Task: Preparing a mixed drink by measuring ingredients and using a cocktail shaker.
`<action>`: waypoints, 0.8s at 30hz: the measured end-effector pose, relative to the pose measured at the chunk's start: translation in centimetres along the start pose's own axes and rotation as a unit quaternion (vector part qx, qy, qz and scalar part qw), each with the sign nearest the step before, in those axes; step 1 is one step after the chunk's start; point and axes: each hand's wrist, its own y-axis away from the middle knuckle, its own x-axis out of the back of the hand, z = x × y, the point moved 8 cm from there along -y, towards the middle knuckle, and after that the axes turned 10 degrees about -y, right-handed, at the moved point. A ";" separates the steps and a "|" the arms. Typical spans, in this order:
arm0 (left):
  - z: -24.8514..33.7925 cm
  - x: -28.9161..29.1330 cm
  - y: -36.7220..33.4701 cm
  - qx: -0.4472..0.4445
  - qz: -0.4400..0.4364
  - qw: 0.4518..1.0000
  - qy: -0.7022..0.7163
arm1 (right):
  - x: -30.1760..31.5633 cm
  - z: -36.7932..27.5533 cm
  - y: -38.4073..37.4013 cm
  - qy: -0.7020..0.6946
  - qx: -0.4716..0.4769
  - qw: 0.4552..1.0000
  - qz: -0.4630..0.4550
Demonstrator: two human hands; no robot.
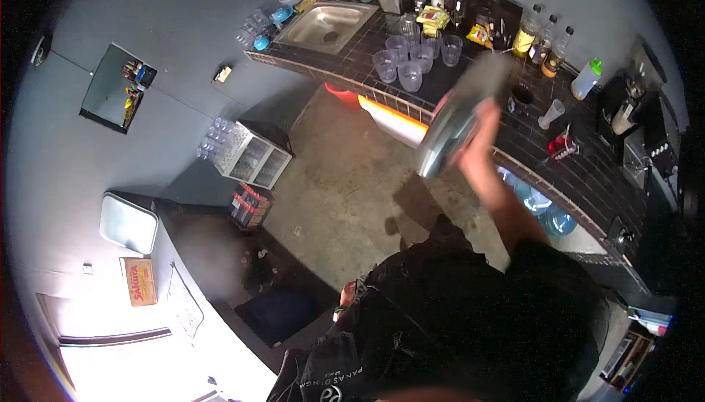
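Note:
A shiny metal cocktail shaker [438,141], smeared by motion, is tilted in the air in front of the counter. My right hand [479,132] is wrapped round its side, closed on it. Down by my hip is my left hand [347,294], with a watch at the wrist; its fingers are mostly hidden against my dark clothes. Behind the shaker, several clear plastic cups [410,76] stand grouped on the dark tiled counter [352,79]. A small clear cup [551,113] and a jigger-sized red-filled vessel [562,146] stand on the counter's right part.
A steel sink [323,26] is set in the counter's far left. Bottles [526,35] and a green-capped squeeze bottle [587,79] line the back, near a coffee grinder [630,101]. Below the counter are blue water jugs [540,200]. A white rack [253,156] stands on the floor at left.

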 end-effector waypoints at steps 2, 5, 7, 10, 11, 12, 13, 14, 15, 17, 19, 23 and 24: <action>2.7 -1.7 -2.2 -0.030 0.008 0.998 -0.045 | 3.4 6.0 5.5 0.198 -0.052 0.979 -0.019; 4.6 -2.9 -2.9 -0.086 0.050 0.980 -0.173 | 1.8 -3.1 -6.4 0.037 0.037 0.998 0.025; 5.8 -5.3 -1.8 -0.128 0.044 0.954 -0.266 | 3.1 -8.2 -8.3 -0.033 0.095 0.992 0.073; 7.4 -8.3 -2.0 -0.021 0.046 0.988 -0.144 | 2.6 -10.8 -11.7 0.044 0.081 0.996 -0.012; 8.6 -9.1 -2.3 -0.018 0.049 0.988 -0.144 | 3.0 -9.0 -10.5 0.043 0.078 0.996 -0.012; 9.2 -10.2 -2.2 -0.012 0.034 0.986 -0.161 | 2.9 -4.0 -6.0 0.068 -0.038 0.997 -0.029; 9.7 -11.2 -2.0 -0.010 0.010 0.984 -0.178 | 2.9 -1.0 -3.1 0.097 -0.147 0.984 -0.040; 9.6 -11.6 -1.6 0.001 0.015 0.982 -0.186 | 0.9 -1.5 -3.7 0.080 -0.160 0.981 -0.078; 10.2 -12.1 -2.6 0.004 0.021 0.983 -0.184 | 2.1 -4.1 -8.0 0.053 -0.082 0.993 -0.071; 13.0 -14.0 -2.0 -0.069 0.037 0.997 -0.009 | 5.8 -13.1 -16.3 -0.022 0.112 0.993 0.035; 12.4 -14.4 0.1 -0.043 0.073 0.996 0.017 | 6.0 -16.1 -18.5 -0.066 0.185 0.976 0.091; 17.4 -13.2 1.1 -0.042 0.076 0.996 0.015 | 5.0 -3.9 -10.2 0.005 -0.144 0.989 -0.036; 18.2 -12.4 1.3 -0.040 0.087 0.995 0.016 | 3.4 -3.5 -9.5 0.015 -0.177 0.982 -0.064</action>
